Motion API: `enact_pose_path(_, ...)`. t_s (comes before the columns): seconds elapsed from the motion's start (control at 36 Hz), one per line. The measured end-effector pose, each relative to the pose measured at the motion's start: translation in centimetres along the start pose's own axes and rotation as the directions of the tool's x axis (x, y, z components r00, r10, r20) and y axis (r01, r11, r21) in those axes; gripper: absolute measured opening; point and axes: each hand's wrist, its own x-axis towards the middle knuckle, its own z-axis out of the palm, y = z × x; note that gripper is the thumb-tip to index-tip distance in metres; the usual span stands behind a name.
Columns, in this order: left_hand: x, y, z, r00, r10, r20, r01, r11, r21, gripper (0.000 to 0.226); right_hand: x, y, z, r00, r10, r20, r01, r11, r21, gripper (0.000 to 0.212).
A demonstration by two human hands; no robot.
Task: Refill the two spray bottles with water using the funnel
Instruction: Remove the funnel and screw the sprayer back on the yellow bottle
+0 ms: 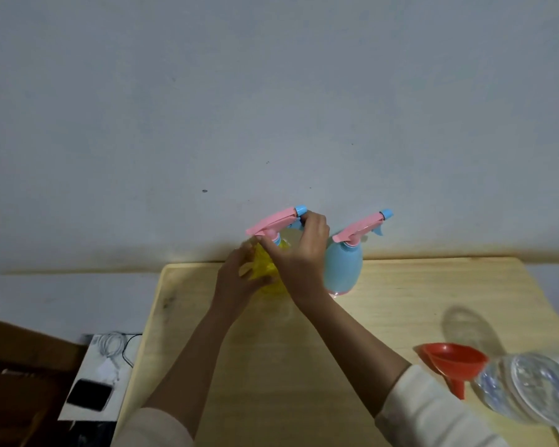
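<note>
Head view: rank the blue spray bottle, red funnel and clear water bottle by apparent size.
1. clear water bottle, nearest the camera and cut by the frame
2. blue spray bottle
3. red funnel, only slightly smaller-looking, and nearer the camera

A: What does the person wear?
B: Cream-coloured long fabric sleeves. The left sleeve (pixel 155 427) and right sleeve (pixel 433 409) both end partway along the forearm, with loose, slightly wrinkled cuffs.
A: And the hands?
B: The left hand (pixel 236 280) and right hand (pixel 299 253) are bare.
</note>
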Motion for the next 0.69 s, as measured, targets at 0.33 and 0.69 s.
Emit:
enact_pose_path(0.33,-0.6,0.1,-0.3,0.986,0.15,0.066,-0.152,0.988,0.028,0.068,-0.9,-0.6,-0.8,0.983,0.152,0.1,-0.159,0.985,0.062,0.058)
enact_pose_path(0.69,-2.3,2.4,0.4,0.996,0.05,-0.067,-0.059,0.988,-0.139,0.049,-1.8,-2.0,-2.9,0.976,0.17,0.137,-0.175,0.984,0.021,0.063)
